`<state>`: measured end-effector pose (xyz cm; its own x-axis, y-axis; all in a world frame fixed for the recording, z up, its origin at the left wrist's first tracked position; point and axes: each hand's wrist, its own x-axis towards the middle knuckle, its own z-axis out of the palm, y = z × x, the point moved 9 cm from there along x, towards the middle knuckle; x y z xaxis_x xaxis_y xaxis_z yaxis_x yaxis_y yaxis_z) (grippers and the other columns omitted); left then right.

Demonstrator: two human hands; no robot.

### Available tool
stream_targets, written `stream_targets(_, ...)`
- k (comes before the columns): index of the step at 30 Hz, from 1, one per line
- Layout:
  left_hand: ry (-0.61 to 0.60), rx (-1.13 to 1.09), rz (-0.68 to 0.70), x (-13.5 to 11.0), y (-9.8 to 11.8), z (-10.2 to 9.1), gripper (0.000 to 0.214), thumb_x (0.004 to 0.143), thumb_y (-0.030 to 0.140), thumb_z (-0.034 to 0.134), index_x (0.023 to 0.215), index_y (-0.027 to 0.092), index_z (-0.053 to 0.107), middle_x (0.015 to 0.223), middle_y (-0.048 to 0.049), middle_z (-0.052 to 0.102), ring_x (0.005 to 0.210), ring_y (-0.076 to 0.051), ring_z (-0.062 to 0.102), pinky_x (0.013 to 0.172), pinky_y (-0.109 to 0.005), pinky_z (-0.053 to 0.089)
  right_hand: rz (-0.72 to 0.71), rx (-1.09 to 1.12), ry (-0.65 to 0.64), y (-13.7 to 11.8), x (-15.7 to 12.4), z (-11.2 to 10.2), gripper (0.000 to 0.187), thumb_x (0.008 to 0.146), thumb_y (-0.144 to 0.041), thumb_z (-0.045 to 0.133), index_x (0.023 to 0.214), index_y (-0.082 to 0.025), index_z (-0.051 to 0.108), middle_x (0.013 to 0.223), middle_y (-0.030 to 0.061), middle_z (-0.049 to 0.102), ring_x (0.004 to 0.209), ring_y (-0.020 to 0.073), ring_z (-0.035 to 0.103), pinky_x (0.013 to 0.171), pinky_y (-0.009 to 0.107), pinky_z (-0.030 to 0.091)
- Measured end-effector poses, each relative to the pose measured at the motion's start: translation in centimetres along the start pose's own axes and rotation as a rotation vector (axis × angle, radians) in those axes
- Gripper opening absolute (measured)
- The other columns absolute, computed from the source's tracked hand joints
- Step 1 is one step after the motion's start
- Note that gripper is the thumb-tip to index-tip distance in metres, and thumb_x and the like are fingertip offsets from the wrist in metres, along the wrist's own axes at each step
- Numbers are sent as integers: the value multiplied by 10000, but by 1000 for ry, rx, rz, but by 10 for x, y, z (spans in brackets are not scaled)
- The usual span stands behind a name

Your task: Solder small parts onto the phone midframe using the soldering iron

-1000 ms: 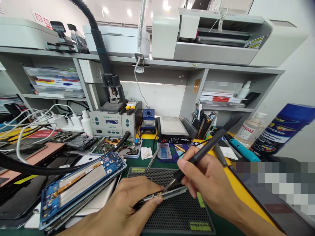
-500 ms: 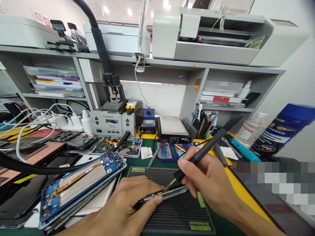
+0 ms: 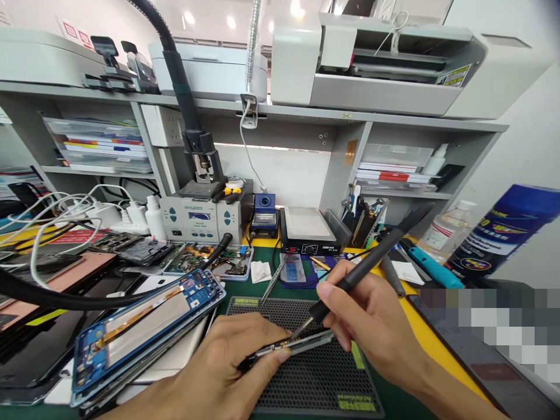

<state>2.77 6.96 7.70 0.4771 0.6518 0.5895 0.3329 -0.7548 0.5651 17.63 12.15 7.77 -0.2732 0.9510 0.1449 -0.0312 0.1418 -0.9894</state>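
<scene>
My left hand (image 3: 238,356) pinches a thin, narrow phone part (image 3: 306,343) between thumb and fingers, edge-on and tilted up to the right. It has a dark face, a pale edge and small gold spots; its exact kind I cannot make out. My right hand (image 3: 367,315) grips a pen-like tool (image 3: 363,271) with a black handle, a metal tip and a dark, flared far end. The tip touches or nearly touches the part close to my left fingertips. Under both hands lies a black honeycomb mat (image 3: 324,382).
To the left, an opened blue phone (image 3: 144,332) lies on stacked phones. A tray of circuit boards (image 3: 236,265), a hot-air station (image 3: 199,219), a heating plate (image 3: 308,224) and tweezers (image 3: 273,280) sit behind the mat. A bottle (image 3: 446,230) and a blue spray can (image 3: 499,233) stand right.
Both hands hold almost the same pose. The tool tip stays against or close to the part's edge, with only a very slight shift.
</scene>
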Motion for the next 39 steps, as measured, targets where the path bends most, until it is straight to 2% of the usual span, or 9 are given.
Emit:
stream_targets(13,-4,-6,-4,-1,0,0,194,948,67,609,1030,194,731,880,-7,776,753,-114,718,710,-175,530,-33,-40,-1,-2,-1,-1,362,937,-490,703,797,-193,550,581,-67,577,388,35,461,380,127,358)
stream_targets(17,-1,-11,-11,1,0,0,209,944,66,619,1042,211,734,889,2,781,767,-114,726,731,-173,534,-89,-72,-21,-5,-1,-1,303,962,-405,698,785,-201,560,513,-110,469,395,37,437,512,162,478)
stream_targets(19,-3,-20,-12,0,0,1,213,948,68,615,1047,213,735,894,2,783,774,-113,728,730,-169,535,-119,-74,-31,-6,-2,-1,286,959,-370,708,780,-206,557,515,-120,427,402,38,422,553,176,499)
stream_targets(27,-5,-60,-44,0,-5,-1,284,959,80,613,1132,254,755,946,22,799,828,-94,740,784,-145,538,-224,-93,-28,-4,-6,-3,259,985,-371,669,813,-214,556,691,-63,507,474,57,440,470,187,398)
stream_targets(39,1,-73,-31,0,-3,-1,250,950,66,598,1065,215,762,890,-1,789,757,-113,717,711,-166,526,-338,-161,-6,-12,-14,-2,224,1009,-306,612,811,-218,556,737,-27,516,478,74,461,439,213,394)
